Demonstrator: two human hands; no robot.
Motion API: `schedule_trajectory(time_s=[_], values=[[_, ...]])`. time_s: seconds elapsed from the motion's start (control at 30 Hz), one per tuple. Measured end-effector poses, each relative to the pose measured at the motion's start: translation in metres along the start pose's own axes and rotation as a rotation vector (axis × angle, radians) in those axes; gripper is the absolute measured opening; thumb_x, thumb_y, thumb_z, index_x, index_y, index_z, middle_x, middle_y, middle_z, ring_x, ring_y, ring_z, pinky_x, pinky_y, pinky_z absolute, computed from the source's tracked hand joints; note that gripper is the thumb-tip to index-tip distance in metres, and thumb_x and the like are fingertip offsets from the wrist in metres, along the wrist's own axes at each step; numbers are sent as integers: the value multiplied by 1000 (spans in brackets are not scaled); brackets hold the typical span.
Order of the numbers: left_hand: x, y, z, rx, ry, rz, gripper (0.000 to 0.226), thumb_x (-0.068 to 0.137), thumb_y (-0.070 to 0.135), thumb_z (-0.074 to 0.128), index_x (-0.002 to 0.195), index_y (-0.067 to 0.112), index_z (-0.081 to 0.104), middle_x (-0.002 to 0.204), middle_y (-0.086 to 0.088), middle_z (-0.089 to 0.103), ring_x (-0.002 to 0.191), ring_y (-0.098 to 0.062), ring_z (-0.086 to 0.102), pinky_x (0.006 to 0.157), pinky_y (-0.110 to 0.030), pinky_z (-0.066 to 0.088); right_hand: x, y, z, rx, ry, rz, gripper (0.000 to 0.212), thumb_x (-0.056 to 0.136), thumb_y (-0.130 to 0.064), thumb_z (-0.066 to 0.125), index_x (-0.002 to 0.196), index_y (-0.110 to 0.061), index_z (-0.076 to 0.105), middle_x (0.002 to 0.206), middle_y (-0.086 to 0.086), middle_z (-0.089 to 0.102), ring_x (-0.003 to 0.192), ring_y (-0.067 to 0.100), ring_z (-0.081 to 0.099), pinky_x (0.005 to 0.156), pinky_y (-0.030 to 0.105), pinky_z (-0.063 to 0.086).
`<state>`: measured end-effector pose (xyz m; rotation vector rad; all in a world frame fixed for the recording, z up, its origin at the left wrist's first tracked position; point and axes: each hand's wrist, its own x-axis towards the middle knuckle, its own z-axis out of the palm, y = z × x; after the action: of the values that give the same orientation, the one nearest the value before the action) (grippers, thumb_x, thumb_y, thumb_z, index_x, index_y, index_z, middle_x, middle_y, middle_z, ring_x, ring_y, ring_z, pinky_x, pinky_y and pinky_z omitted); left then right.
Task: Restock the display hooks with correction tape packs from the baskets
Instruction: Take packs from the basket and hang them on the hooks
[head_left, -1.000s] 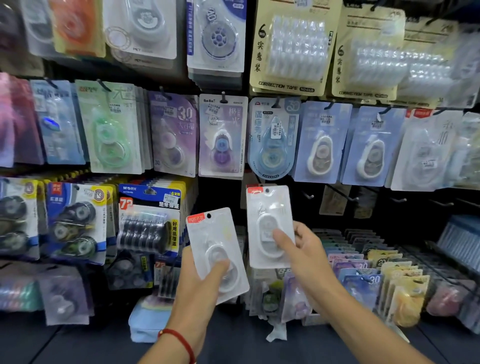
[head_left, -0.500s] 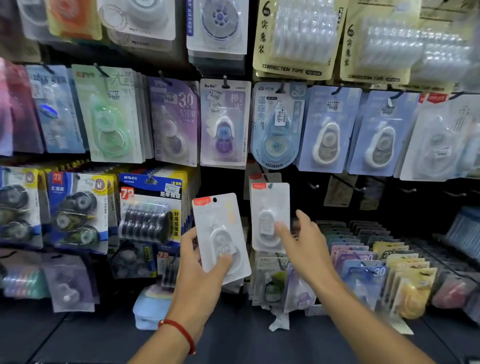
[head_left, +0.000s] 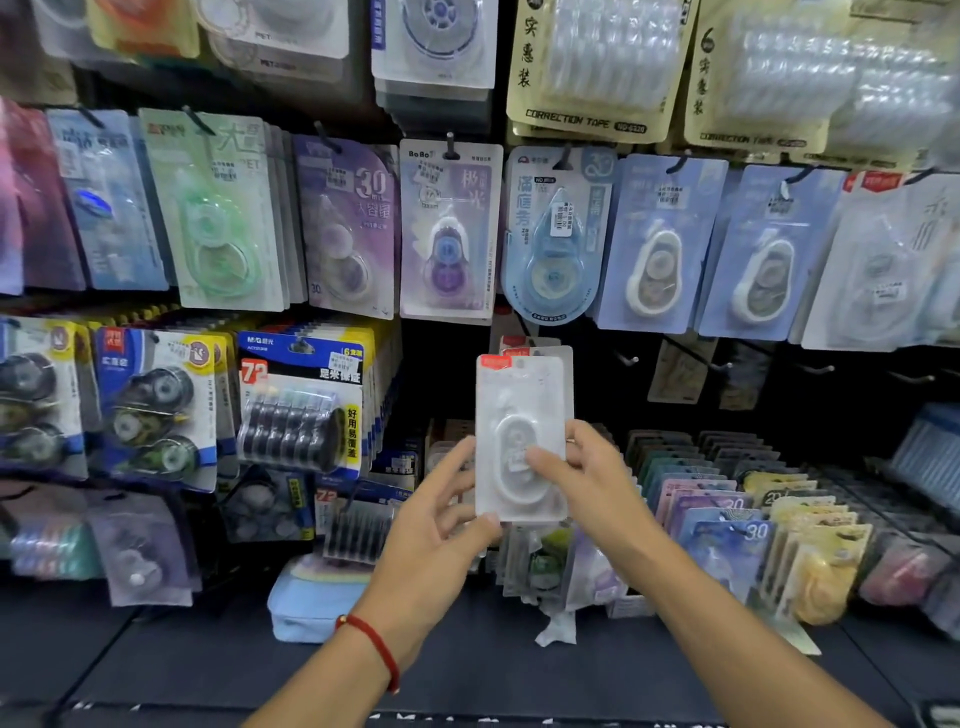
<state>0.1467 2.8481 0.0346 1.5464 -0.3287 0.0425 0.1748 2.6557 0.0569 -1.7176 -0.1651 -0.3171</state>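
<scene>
Standing upright, white pack (head_left: 519, 436) pinched between left hand (head_left: 436, 525) and right hand (head_left: 587, 483)

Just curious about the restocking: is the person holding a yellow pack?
No, the pack held between the left hand and right hand is white with a red corner.

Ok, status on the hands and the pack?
Both hands, left and right, hold white correction tape pack upright. Similar pack hangs right behind it. Bare hooks to its right.
</scene>
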Motion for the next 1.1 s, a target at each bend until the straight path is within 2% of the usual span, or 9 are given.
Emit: schedule_trajectory(time_s=[0.13,0.27,0.5,0.57,0.63,0.7,0.77,0.93,1.1], values=[[-3,3,6,-11,-54,-28,74,96,-8,66,151,38,46,144,23,61,126,-5,65,113,-43,51,5,-3,-9,-6,131,-6,21,103,-30,66,124,-28,63,114,-5,77,103,13,75,92,44,61],[-4,5,12,-53,-72,-16,72,95,-11,66,144,40,51,146,22,60,128,-2,63,111,-38,52,4,-9,-12,-38,159,-79,22,104,-28,64,126,-26,68,109,-7,79,99,12,76,80,30,60],[3,3,13,-37,-115,-12,71,93,-3,69,144,44,51,148,23,57,139,-2,54,114,-35,48,6,-4,-6,-138,210,-107,14,102,-33,64,113,-37,72,95,-13,80,85,6,75,70,26,60],[8,5,14,86,-114,-8,73,94,-6,64,146,43,48,153,22,51,145,-2,45,121,-29,39,17,7,-2,-204,231,-59,17,102,-37,64,117,-41,70,89,-15,77,79,1,70,70,28,54],[14,8,8,423,57,147,69,90,-5,64,148,31,53,156,13,48,152,-10,35,126,-22,24,33,21,4,-274,251,-9,33,104,-37,61,136,-34,64,101,-14,74,84,3,61,81,29,45],[22,7,-7,873,338,394,64,78,-4,68,139,16,63,158,-6,49,155,-30,32,131,-44,17,53,31,10,-293,272,42,48,106,-36,58,153,-28,52,125,-1,69,111,19,57,96,35,45],[27,4,-25,1126,501,411,70,69,2,72,138,14,65,164,-14,41,155,-42,27,127,-65,13,75,36,18,-293,312,79,48,107,-33,58,154,-26,50,140,3,65,130,29,56,109,43,46],[29,-19,-52,1303,389,151,85,80,17,76,158,29,44,176,-8,5,162,-36,-6,124,-70,9,123,43,22,-310,353,214,44,105,-38,62,140,-10,61,130,19,68,121,40,62,86,34,45],[24,-28,-66,1389,304,164,83,86,21,75,160,30,38,176,-9,-4,161,-34,-15,126,-65,7,104,46,1,-550,288,218,61,106,-42,59,155,-10,44,135,16,63,129,37,57,101,41,49]])
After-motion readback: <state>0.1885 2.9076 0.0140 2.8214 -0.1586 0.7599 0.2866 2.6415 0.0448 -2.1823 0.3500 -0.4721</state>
